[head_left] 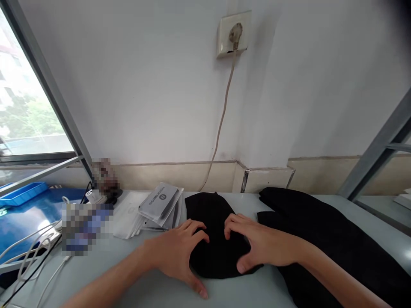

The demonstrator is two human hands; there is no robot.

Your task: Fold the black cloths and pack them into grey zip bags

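Black cloth piece [218,256] lay on the big pale table [237,295], between my two sets of fingers and partly under them. Off to the right of my right fingers I saw a bigger black heap of cloth [308,222], running under that arm. My left hand [176,250] and right hand [266,244] were both loose, fingers bent and thumbs spread wide. From where I watched, I couldn't tell if every fingertip touched the cloth. Past my left fingers lay thin white bags [128,214], just beside some grey packets [160,203].
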